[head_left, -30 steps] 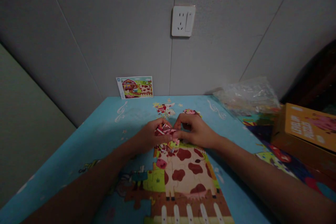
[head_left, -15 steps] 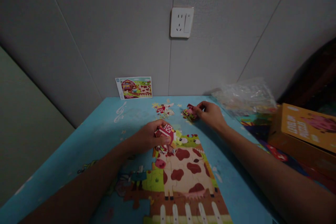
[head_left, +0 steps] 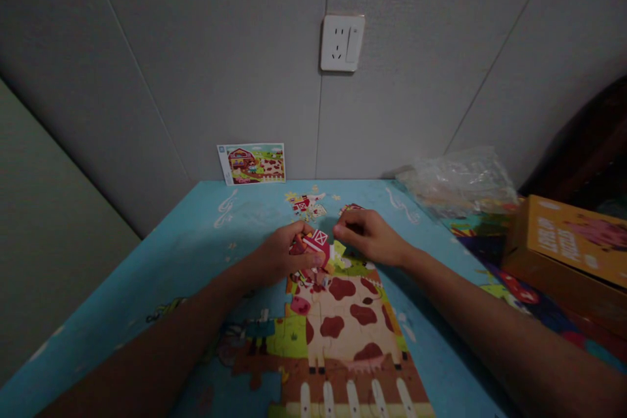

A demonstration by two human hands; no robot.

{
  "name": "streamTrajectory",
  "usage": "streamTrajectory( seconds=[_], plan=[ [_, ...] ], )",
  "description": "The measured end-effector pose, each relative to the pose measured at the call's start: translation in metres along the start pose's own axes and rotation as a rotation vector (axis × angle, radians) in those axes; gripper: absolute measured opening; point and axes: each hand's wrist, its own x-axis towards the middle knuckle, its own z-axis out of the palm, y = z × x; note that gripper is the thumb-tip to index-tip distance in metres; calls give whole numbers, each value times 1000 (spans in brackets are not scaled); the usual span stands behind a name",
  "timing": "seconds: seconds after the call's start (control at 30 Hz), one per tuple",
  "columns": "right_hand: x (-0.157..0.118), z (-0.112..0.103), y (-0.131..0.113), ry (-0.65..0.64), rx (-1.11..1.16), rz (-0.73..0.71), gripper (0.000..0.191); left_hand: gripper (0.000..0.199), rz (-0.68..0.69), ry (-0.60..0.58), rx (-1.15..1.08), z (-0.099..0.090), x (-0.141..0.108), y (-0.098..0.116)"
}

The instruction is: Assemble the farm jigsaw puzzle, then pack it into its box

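Observation:
My left hand (head_left: 289, 251) is closed around several puzzle pieces (head_left: 317, 247) with a red barn and yellow-green parts. It hovers over the top left of the partly joined puzzle (head_left: 343, 320), which shows a spotted cow and a white fence. Just right of those pieces, my right hand (head_left: 369, 235) has its fingers curled together. Whatever sits between its fingertips, if anything, is hidden. Behind it, mostly covered, lies a small pile of loose pieces (head_left: 351, 207). Another loose pile (head_left: 306, 206) with a red barn lies farther left.
A picture card (head_left: 255, 164) of the farm scene leans on the wall below a socket (head_left: 341, 43). To the right are a crinkled clear plastic bag (head_left: 460, 179) and an orange puzzle box (head_left: 568, 241). The blue table cover (head_left: 196, 241) has printed figures.
My right hand has moved left and nearer, from the right-hand pile of pieces to beside my left hand. The left hand stays almost where it was, still holding its pieces.

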Motion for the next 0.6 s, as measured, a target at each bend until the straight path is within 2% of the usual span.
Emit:
streamTrajectory(
  seconds=[0.07,0.1,0.13,0.2,0.3,0.33,0.4,0.5,0.6],
  plan=[
    [-3,7,-7,-112,134,-9,39,32,11,3,20,-1,0,0],
    [-3,8,-9,-117,170,2,39,32,18,-7,34,-1,-1,1],
    [-2,8,-8,-84,183,15,39,33,28,-24,48,-2,-1,2],
    [0,4,-2,81,137,51,40,37,58,-70,70,-5,-3,5],
    [3,-12,15,334,-113,220,38,44,80,-126,77,-8,-6,9],
    [4,-17,21,365,-234,286,35,44,74,-136,77,-8,-7,10],
    [5,-25,33,337,-463,365,30,45,54,-143,72,-9,-7,10],
    [7,-28,41,339,-678,331,19,45,21,-119,17,-6,-5,7],
    [9,-22,33,446,-684,219,25,42,-10,-104,-78,-2,-3,4]
  ],
)
